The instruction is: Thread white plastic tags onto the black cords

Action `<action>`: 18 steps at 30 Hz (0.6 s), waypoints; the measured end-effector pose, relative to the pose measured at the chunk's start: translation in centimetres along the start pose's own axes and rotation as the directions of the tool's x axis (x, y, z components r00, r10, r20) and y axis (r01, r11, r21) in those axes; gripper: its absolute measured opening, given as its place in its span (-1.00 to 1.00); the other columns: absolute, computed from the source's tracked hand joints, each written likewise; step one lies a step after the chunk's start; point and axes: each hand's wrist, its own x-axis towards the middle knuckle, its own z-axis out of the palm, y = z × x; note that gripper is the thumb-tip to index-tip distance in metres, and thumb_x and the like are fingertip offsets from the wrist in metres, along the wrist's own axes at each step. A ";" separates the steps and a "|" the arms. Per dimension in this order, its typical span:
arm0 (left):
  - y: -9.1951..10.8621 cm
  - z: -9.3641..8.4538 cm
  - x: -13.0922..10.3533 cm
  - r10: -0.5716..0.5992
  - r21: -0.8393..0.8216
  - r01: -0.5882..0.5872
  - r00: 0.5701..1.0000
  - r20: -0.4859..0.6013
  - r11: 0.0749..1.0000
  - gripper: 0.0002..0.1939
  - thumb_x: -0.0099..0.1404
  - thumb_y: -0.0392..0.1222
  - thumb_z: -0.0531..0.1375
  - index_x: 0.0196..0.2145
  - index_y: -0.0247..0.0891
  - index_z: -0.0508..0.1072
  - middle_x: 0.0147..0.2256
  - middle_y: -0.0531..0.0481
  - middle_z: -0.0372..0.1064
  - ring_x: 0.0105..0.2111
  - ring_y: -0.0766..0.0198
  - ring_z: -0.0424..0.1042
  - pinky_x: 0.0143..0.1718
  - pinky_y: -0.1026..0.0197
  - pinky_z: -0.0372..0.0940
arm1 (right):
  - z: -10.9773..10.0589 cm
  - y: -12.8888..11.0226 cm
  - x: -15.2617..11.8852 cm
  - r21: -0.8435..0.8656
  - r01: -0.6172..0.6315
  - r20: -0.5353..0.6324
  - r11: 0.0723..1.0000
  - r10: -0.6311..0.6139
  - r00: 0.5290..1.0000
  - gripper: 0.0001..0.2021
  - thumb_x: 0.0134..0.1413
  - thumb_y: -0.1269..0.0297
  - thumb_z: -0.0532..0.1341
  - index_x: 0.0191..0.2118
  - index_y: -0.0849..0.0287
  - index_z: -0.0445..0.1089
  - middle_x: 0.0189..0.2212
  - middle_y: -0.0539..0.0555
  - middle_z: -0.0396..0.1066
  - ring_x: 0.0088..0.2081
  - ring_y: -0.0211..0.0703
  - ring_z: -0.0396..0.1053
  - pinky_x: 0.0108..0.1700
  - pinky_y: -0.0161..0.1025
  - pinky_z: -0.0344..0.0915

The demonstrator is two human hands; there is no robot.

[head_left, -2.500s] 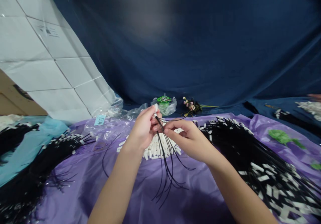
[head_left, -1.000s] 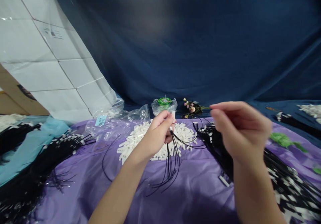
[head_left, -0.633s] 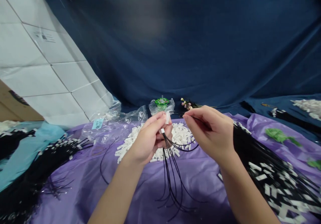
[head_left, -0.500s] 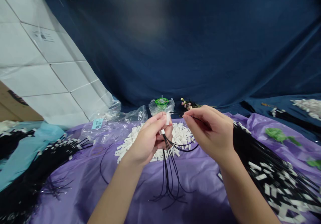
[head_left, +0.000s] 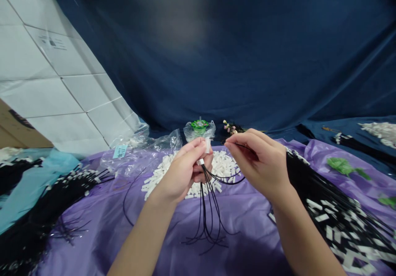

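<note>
My left hand is closed, pinching a small white piece upright between thumb and fingertips. Several black cords with a white end piece hang from the same hand. To the right, my right hand pinches a thin black cord, whose tip points left at the white piece. Whether the tip touches the piece is too small to tell. Behind and below my left hand lies a pile of white pieces on the purple sheet.
Bundles of black cords with white ends lie left and right. Behind the pile are a clear plastic bag, a green item and small flowers. White boxes stand at the left, before a blue cloth.
My right hand has shifted very slightly left, towards the white piece. The hanging cords have swayed a little. My left hand keeps its hold.
</note>
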 end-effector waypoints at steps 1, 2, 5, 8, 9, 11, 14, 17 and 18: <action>0.0 0.0 0.0 -0.002 -0.002 0.002 1.000 0.004 1.000 -0.77 0.34 -0.11 0.09 -0.42 -0.22 0.16 -0.67 0.22 -0.13 -0.71 0.49 -0.17 -0.64 0.34 -0.19 | 0.0 0.0 0.0 -0.007 0.006 0.003 1.000 -0.006 1.000 -0.94 0.16 0.48 0.23 -0.30 0.19 0.41 -0.46 -0.04 0.39 -0.47 -0.38 0.28 -0.40 -0.39 0.23; 0.0 -0.1 0.0 -0.004 -0.003 0.004 1.000 0.008 1.000 -0.77 0.34 -0.11 0.08 -0.43 -0.22 0.15 -0.67 0.22 -0.13 -0.71 0.49 -0.18 -0.64 0.34 -0.19 | 0.0 0.1 0.0 -0.018 0.013 0.006 1.000 -0.013 1.000 -0.93 0.16 0.48 0.22 -0.29 0.19 0.41 -0.46 -0.03 0.39 -0.46 -0.38 0.28 -0.40 -0.39 0.23; -0.1 -0.3 0.0 -0.007 0.027 0.007 1.000 0.010 1.000 -0.76 0.35 -0.10 0.08 -0.43 -0.22 0.16 -0.65 0.21 -0.12 -0.69 0.49 -0.15 -0.64 0.34 -0.18 | -0.1 0.1 0.0 -0.063 0.035 0.013 0.997 -0.034 0.999 -0.94 0.19 0.46 0.21 -0.28 0.18 0.40 -0.45 -0.03 0.38 -0.48 -0.38 0.25 -0.43 -0.39 0.22; 0.0 -0.3 -0.1 -0.013 0.093 0.012 1.000 0.004 0.996 -0.75 0.34 -0.07 0.11 -0.43 -0.24 0.19 -0.62 0.18 -0.06 -0.67 0.50 -0.14 -0.65 0.36 -0.18 | -0.1 0.3 -0.1 -0.112 0.048 0.028 0.993 -0.046 0.999 -0.95 0.21 0.43 0.19 -0.26 0.18 0.40 -0.44 -0.01 0.37 -0.50 -0.38 0.23 -0.43 -0.37 0.21; 0.0 -0.3 -0.2 -0.018 0.109 0.017 1.000 0.008 0.994 -0.74 0.34 -0.07 0.11 -0.44 -0.24 0.19 -0.61 0.17 -0.05 -0.66 0.50 -0.13 -0.66 0.37 -0.18 | -0.1 0.3 -0.2 -0.123 0.054 0.040 0.991 -0.049 0.998 -0.94 0.22 0.43 0.18 -0.25 0.19 0.39 -0.43 0.00 0.37 -0.48 -0.37 0.24 -0.41 -0.37 0.21; 0.0 -0.3 -0.2 -0.027 0.128 0.025 0.999 0.019 0.991 -0.72 0.34 -0.06 0.11 -0.45 -0.25 0.18 -0.59 0.16 -0.03 -0.65 0.50 -0.12 -0.67 0.39 -0.18 | 0.0 0.4 -0.3 -0.131 0.065 0.072 0.989 -0.056 0.996 -0.93 0.24 0.42 0.16 -0.22 0.20 0.38 -0.40 0.02 0.37 -0.45 -0.35 0.27 -0.39 -0.36 0.23; 0.1 -0.2 -0.3 -0.037 0.135 0.033 0.999 0.027 0.990 -0.71 0.35 -0.07 0.10 -0.46 -0.25 0.17 -0.57 0.14 0.00 -0.64 0.50 -0.10 -0.67 0.40 -0.16 | 0.2 0.6 -0.3 -0.134 0.086 0.105 0.987 -0.072 0.992 -0.92 0.26 0.41 0.13 -0.20 0.19 0.37 -0.39 0.03 0.36 -0.42 -0.34 0.30 -0.37 -0.36 0.23; 0.1 -0.3 -0.3 -0.045 0.131 0.041 0.998 0.032 0.990 -0.72 0.35 -0.08 0.09 -0.45 -0.24 0.16 -0.57 0.14 -0.01 -0.64 0.49 -0.12 -0.67 0.41 -0.16 | 0.5 0.6 -0.4 -0.165 0.108 0.102 0.980 -0.092 0.990 -0.92 0.26 0.42 0.13 -0.21 0.19 0.38 -0.41 0.02 0.36 -0.43 -0.35 0.30 -0.38 -0.38 0.23; 0.1 -0.3 -0.3 -0.045 0.130 0.040 0.998 0.034 0.991 -0.72 0.36 -0.08 0.09 -0.45 -0.24 0.16 -0.57 0.14 -0.02 -0.64 0.49 -0.12 -0.67 0.41 -0.16 | 0.6 0.5 -0.4 -0.181 0.116 0.097 0.977 -0.099 0.990 -0.92 0.26 0.42 0.13 -0.21 0.19 0.38 -0.42 0.01 0.36 -0.43 -0.36 0.30 -0.38 -0.38 0.22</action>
